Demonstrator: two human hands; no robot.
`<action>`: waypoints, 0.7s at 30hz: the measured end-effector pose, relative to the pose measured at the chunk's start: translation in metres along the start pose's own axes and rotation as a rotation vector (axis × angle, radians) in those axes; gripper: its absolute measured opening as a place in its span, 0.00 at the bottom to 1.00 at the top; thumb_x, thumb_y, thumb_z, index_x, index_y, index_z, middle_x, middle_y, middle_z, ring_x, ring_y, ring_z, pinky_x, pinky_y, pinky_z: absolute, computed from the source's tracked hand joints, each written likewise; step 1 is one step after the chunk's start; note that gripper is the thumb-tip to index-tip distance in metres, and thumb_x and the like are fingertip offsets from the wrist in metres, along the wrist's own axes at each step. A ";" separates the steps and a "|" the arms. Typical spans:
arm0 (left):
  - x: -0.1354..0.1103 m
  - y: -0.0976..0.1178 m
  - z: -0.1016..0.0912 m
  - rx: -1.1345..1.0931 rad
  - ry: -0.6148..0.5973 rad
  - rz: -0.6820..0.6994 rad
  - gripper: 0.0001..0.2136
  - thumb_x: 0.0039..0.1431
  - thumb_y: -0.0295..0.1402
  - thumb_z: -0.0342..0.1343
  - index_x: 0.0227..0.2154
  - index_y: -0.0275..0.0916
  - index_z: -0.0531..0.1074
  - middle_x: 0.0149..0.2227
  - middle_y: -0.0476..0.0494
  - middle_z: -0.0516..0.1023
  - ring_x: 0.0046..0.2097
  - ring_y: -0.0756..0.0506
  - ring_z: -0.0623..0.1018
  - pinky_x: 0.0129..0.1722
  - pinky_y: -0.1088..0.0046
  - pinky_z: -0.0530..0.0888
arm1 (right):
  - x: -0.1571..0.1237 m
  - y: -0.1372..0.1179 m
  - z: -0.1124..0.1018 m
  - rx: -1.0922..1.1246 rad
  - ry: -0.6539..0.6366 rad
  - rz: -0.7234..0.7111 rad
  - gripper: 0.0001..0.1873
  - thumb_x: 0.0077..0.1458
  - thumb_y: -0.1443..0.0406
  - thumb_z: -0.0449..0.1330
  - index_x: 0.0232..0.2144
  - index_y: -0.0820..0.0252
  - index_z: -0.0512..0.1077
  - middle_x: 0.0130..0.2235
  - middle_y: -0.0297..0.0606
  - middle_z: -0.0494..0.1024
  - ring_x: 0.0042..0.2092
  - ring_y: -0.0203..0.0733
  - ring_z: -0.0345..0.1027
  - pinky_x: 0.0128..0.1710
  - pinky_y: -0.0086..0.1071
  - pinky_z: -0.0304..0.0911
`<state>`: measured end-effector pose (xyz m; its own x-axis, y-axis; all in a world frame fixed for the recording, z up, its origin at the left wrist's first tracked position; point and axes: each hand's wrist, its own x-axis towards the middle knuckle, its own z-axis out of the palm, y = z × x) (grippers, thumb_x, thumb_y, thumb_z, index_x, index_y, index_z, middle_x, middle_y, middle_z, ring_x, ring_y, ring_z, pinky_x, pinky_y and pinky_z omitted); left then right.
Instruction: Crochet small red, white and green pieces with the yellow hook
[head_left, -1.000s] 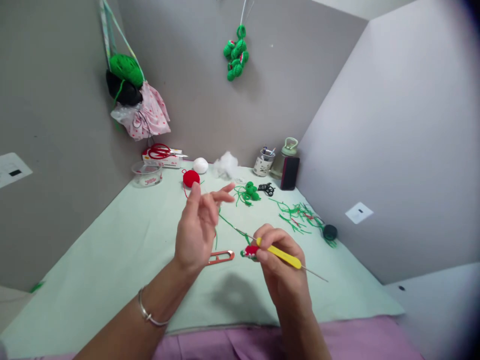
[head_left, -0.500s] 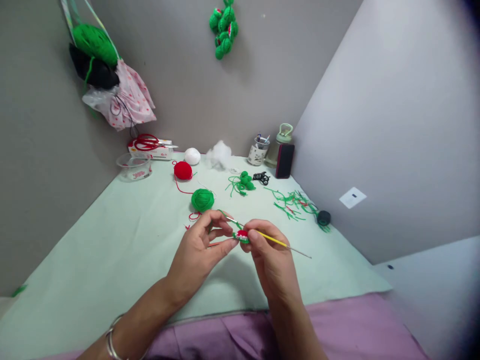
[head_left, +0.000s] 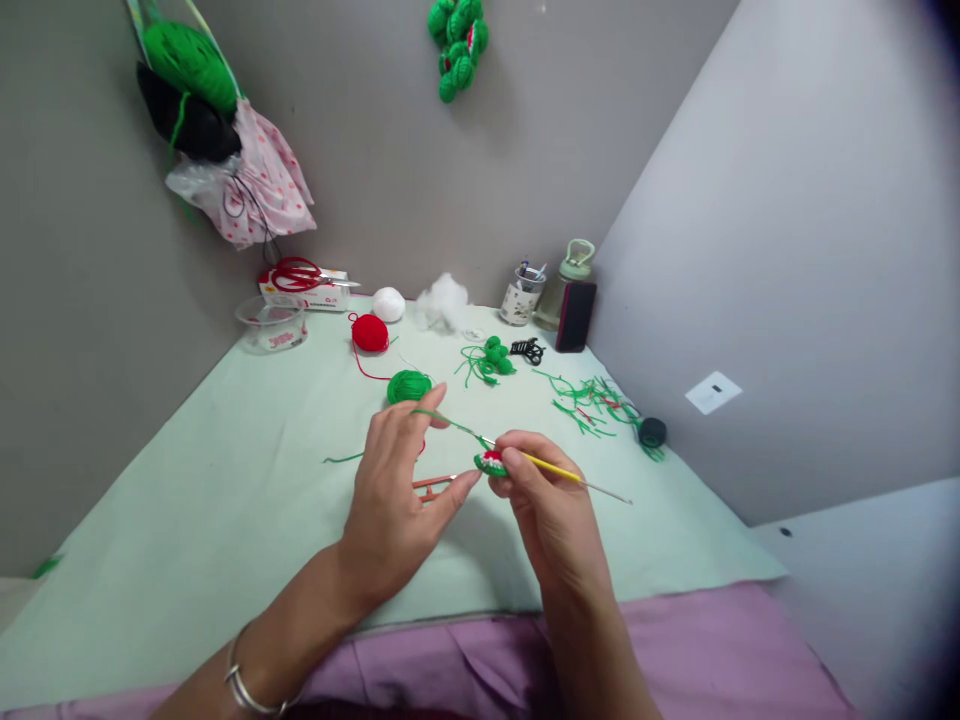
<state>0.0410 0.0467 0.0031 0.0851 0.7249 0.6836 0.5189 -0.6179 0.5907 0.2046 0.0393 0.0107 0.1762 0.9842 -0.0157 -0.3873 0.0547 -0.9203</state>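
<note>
My right hand [head_left: 551, 500] pinches a yellow-handled crochet hook [head_left: 553, 467] together with a small crocheted piece [head_left: 491, 462] in red, white and green. Green yarn [head_left: 450, 421] runs from the hook's tip to the raised index finger of my left hand [head_left: 397, 500], and its loose tail comes out left of that hand. The left fingers are stretched, with the yarn over them, and the thumb tip is at the piece's left edge. Partly behind the left hand lies an orange-handled tool [head_left: 431, 485]; its kind is unclear. The green yarn ball [head_left: 409, 386] sits just beyond.
Further back are a red yarn ball [head_left: 370, 333], white ball [head_left: 388, 304], stuffing [head_left: 444, 303], clear tub [head_left: 274, 330] and red scissors [head_left: 296, 275]. At right are green crocheted bits [head_left: 495, 355], yarn scraps [head_left: 596, 400], black roll [head_left: 652, 432], phone [head_left: 576, 317] and bottle [head_left: 553, 305].
My left fingers have spread and lifted away from the crocheted piece, drawing the green yarn out in a longer line. The right hand keeps its hold. The view has shifted slightly.
</note>
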 end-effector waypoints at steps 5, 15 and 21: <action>-0.003 0.001 0.000 -0.094 -0.042 0.151 0.30 0.66 0.23 0.60 0.68 0.50 0.64 0.48 0.44 0.80 0.47 0.43 0.79 0.52 0.65 0.76 | 0.001 0.002 -0.001 -0.025 -0.055 0.014 0.14 0.45 0.56 0.78 0.31 0.56 0.84 0.26 0.32 0.79 0.27 0.33 0.67 0.30 0.29 0.62; -0.002 0.001 0.002 -0.295 -0.148 -0.121 0.19 0.69 0.27 0.58 0.61 0.44 0.73 0.40 0.47 0.82 0.41 0.47 0.83 0.43 0.74 0.82 | -0.004 0.004 -0.006 -0.127 -0.164 -0.010 0.13 0.47 0.59 0.78 0.35 0.54 0.82 0.33 0.32 0.82 0.34 0.36 0.72 0.37 0.30 0.69; 0.001 0.005 -0.003 -0.458 -0.213 -0.309 0.08 0.71 0.32 0.55 0.46 0.40 0.78 0.47 0.42 0.84 0.41 0.48 0.83 0.40 0.77 0.82 | -0.007 0.002 0.000 -0.243 -0.093 -0.085 0.08 0.52 0.59 0.73 0.32 0.56 0.80 0.31 0.33 0.81 0.32 0.37 0.71 0.34 0.30 0.69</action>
<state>0.0415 0.0437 0.0082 0.1816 0.9080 0.3775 0.1305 -0.4027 0.9060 0.2025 0.0321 0.0093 0.1104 0.9897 0.0911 -0.1445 0.1067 -0.9837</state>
